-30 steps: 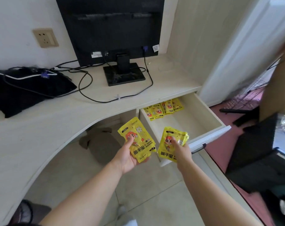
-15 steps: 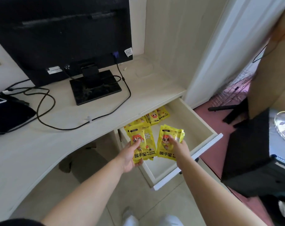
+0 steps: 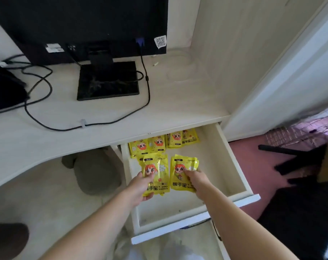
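Left grip pinching packets at near end, right grip pinching second stack alongside, both over open drawer

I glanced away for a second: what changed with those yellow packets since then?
Both hands carried their packets forward, from outside the drawer to over its inside. The left hand grips the left packets as before, the right hand the right packets; nothing was let go. The drawer stayed open; the back packets lie unmoved.

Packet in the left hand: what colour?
The packet is yellow with an orange-haired cartoon face and black lettering; head view.
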